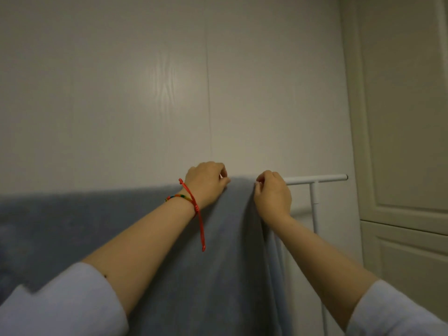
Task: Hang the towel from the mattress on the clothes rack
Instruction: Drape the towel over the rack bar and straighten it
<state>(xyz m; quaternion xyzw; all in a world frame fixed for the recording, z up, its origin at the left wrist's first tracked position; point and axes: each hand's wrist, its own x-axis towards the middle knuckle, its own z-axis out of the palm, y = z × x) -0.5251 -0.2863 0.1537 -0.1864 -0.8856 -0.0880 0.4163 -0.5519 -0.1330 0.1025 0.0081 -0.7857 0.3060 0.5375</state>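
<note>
A large grey towel (218,263) hangs draped over the top bar of a white clothes rack (315,177), covering most of the bar to the left. My left hand (206,183), with a red string bracelet at the wrist, pinches the towel's top fold on the bar. A short way to the right, my right hand (272,195) grips the towel's right edge at the bar. Only the bar's right end and one upright post show beyond the towel.
A pale panelled wall (169,93) stands close behind the rack. A cream cupboard door (407,141) fills the right side, near the rack's end. White sleeves cover both my forearms at the bottom corners.
</note>
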